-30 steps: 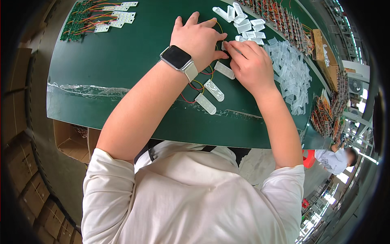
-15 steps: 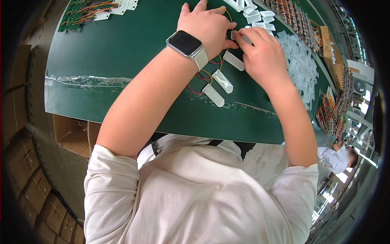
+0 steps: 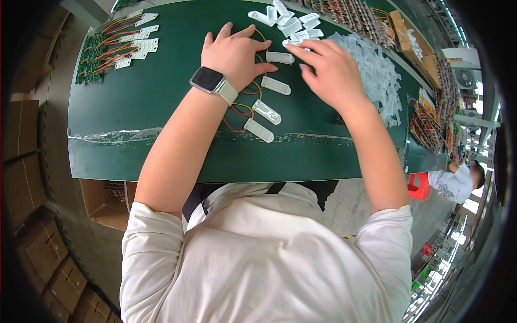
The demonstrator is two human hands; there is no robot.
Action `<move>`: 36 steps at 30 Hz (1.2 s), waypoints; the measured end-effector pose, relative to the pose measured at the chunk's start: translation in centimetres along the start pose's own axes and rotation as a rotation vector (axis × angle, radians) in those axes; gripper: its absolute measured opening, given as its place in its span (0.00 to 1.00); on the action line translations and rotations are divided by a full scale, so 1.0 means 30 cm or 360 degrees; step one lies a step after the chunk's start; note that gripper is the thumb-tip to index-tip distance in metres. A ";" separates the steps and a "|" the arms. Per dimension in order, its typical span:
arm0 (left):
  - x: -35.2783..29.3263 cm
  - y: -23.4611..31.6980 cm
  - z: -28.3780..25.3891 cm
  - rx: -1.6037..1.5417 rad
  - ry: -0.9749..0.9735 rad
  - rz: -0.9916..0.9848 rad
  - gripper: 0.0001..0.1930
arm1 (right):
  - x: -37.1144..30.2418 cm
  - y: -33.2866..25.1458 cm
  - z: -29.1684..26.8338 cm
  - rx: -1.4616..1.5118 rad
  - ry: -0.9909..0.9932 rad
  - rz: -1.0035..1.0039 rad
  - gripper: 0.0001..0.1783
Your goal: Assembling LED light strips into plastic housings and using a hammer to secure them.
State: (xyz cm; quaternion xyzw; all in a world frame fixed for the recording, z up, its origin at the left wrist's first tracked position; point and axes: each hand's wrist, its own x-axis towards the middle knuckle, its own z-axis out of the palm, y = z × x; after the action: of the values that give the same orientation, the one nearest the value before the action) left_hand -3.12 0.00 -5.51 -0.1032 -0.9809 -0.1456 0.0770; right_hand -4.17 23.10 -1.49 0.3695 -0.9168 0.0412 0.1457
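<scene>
My left hand [image 3: 232, 55], a watch on its wrist, lies on the green table with its fingers spread. Its thumb and forefinger are beside a white oblong case [image 3: 280, 57] with a yellow wire. Below that case lie three more wired ones in a slanting row: a white case [image 3: 276, 85], a case with a shiny clear surface [image 3: 267, 112] and another white case [image 3: 258, 130]. My right hand [image 3: 333, 71] has its thumb and forefinger apart. Its forefinger reaches the near edge of a heap of white plastic housings [image 3: 291, 26]; whether it touches one I cannot tell.
Translucent plastic strips [image 3: 371, 75] lie heaped to the right. Green circuit boards [image 3: 92, 59] wired to small white boards [image 3: 144, 48] lie at the far left. Wired boards [image 3: 350, 19] line the back, beside a cardboard box [image 3: 412, 46]. Another person [image 3: 455, 180] is at the right.
My hands have moved apart; the right hand's fingers have left the case they were at and shifted to the housings. The whole view has also shifted, bringing more of the left boards into sight.
</scene>
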 end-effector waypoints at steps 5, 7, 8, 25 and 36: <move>0.002 -0.005 -0.013 0.0053 -0.0077 -0.0049 0.30 | -0.238 0.035 -0.134 0.0039 0.0269 0.0479 0.18; 0.013 0.004 -0.016 0.0056 -0.0082 -0.0049 0.31 | -0.353 0.050 -0.129 0.0121 0.0237 0.0647 0.16; 0.014 0.005 -0.013 0.0066 -0.0095 -0.0041 0.31 | -0.366 0.038 -0.128 0.0210 0.0208 0.0827 0.15; 0.002 0.005 -0.034 -0.0005 -0.0124 -0.0064 0.30 | 0.075 0.003 0.102 0.1025 -0.0290 0.0746 0.15; 0.005 0.005 -0.028 -0.0036 -0.0085 -0.0048 0.29 | 0.064 0.019 0.122 0.0625 0.0046 0.0336 0.11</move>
State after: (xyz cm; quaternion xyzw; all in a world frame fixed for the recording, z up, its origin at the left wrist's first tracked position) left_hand -3.13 -0.09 -4.64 -0.0930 -0.9824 -0.1551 0.0474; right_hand -6.76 21.55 -4.40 0.2922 -0.9226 0.2392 0.0791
